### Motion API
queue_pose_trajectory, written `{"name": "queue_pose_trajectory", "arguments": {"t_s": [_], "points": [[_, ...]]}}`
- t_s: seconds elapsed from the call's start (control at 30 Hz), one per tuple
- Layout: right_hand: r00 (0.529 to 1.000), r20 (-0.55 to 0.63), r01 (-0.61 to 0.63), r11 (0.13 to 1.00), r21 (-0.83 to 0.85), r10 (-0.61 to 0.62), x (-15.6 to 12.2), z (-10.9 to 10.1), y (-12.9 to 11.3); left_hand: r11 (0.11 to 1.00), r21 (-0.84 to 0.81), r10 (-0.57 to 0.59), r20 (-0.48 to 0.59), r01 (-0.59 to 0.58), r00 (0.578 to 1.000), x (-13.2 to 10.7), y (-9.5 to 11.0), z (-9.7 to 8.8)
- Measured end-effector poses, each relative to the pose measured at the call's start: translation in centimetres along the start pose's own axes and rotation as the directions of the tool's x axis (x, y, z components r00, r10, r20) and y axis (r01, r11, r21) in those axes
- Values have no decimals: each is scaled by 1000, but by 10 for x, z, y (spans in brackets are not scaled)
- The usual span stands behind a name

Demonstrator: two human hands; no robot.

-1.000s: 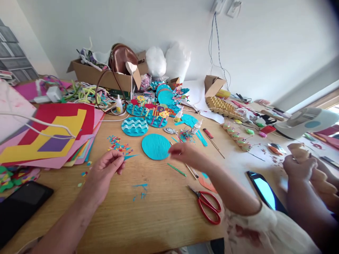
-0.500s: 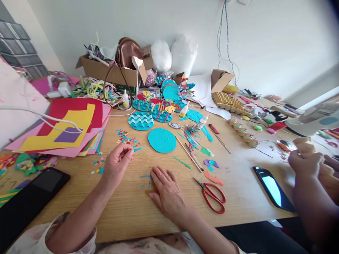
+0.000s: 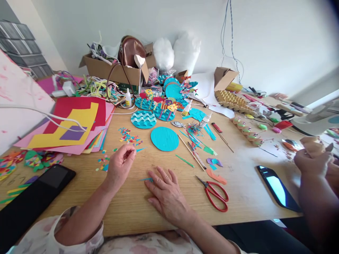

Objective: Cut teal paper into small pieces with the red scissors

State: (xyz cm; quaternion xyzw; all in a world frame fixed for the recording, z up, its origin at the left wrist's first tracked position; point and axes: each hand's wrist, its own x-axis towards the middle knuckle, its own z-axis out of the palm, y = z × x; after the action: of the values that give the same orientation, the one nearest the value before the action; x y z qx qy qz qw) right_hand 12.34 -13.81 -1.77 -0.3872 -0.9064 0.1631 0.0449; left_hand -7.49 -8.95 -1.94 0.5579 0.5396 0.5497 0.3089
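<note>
My left hand [image 3: 122, 163] hovers over the table with its fingers curled and thumb pressed in a pinch. Whatever lies between the fingertips is too small to make out. A thin pointed sliver of blue paper [image 3: 141, 149] shows just past those fingertips; I cannot tell whether it touches them. Palm down on the wood, my right hand [image 3: 169, 194] has its fingers spread, with small blue paper scraps [image 3: 146, 179] at the index fingertip. Beyond both hands lies a round turquoise disc [image 3: 164, 139]. Red-handled scissors [image 3: 215, 195] rest to the right of my right hand.
Confetti-like paper bits [image 3: 129, 135] lie left of the disc. Coloured paper sheets [image 3: 71, 123] and a black phone [image 3: 42, 197] are at left. Sticks [image 3: 191, 151], glue bottles [image 3: 205, 121] and finished fish pieces [image 3: 165, 106] stand beyond. Another person's hands [image 3: 311, 162] work at right, near a phone [image 3: 277, 187].
My right hand's fingers have spread wider and shifted over the blue scraps, so fewer scraps show. My left hand keeps its pinch. The view has moved slightly.
</note>
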Motion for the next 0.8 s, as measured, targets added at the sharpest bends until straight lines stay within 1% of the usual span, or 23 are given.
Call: {"name": "queue_pose_trajectory", "arguments": {"t_s": [0.13,0.23,0.33,0.43,0.5,0.57,0.67,0.73,0.8], "points": [[997,-65,-54,998,-31,51,-10,-9,11,1000,-5,-17,-6,16,1000,0,-1,-2],[990,-100,-99,994,-37,95,-24,-15,20,999,-15,-45,-24,45,999,1,-1,-3],[991,-86,-110,993,-32,107,-42,-11,25,998,-18,-58,-29,58,998,1,0,-2],[991,-57,-125,992,-27,123,-51,1,23,998,-30,-59,-22,59,998,1,1,-1],[988,-46,-151,988,-21,149,-48,8,16,998,-39,-58,-24,57,998,1,2,0],[985,-37,-169,986,-6,169,-39,11,8,998,-37,-53,-27,52,998,1,2,0],[988,-25,-151,988,28,152,-23,7,-1,999,-19,-49,-22,48,999,1,0,-1],[989,-32,-145,989,29,146,-16,3,0,999,-1,-44,-23,44,999,1,-2,-2],[979,-56,-194,981,8,194,-12,0,4,999,18,-33,-26,33,999,1,-3,-3]]}}
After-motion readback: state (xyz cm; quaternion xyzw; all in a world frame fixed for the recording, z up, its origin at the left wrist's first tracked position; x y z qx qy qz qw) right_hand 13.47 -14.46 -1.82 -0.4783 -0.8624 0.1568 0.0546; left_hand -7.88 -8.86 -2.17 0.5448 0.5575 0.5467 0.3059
